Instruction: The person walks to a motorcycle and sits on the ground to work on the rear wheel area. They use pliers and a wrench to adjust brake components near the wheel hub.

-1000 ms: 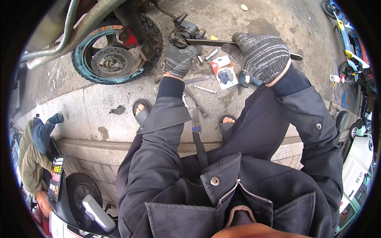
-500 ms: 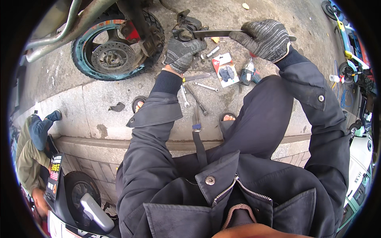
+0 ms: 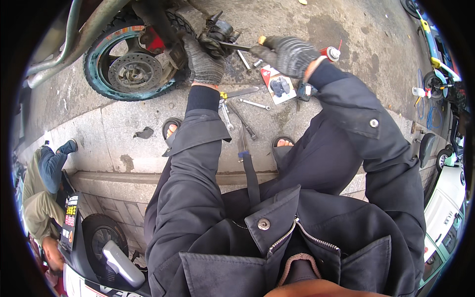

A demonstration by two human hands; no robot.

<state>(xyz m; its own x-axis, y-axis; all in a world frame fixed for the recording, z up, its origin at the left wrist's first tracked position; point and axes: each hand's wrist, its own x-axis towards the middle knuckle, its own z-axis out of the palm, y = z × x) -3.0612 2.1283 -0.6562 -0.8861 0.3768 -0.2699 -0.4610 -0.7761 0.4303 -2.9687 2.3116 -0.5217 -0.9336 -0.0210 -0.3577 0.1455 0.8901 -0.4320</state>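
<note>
My left hand, in a grey knitted glove, is closed on a dark brake caliper just right of the wheel. In my right hand, gloved the same way, is a flat metal bar. Its far end sits against the caliper; the glove covers the other end. To the left stands a wheel with blue marks on its rim and a bare brake disc. Below my right hand lies a carded pack with dark brake pads.
On the pavement lie a cordless drill, a red spray can, a spanner, another spanner, a yellow-handled file and a hex key bundle. Metal tubes overhang the wheel. A person is at the left.
My right hand has moved left and down along the bar, closer to the caliper. The left hand and caliper have shifted slightly left, and the caliper is tilted differently. The spray can has come into view.
</note>
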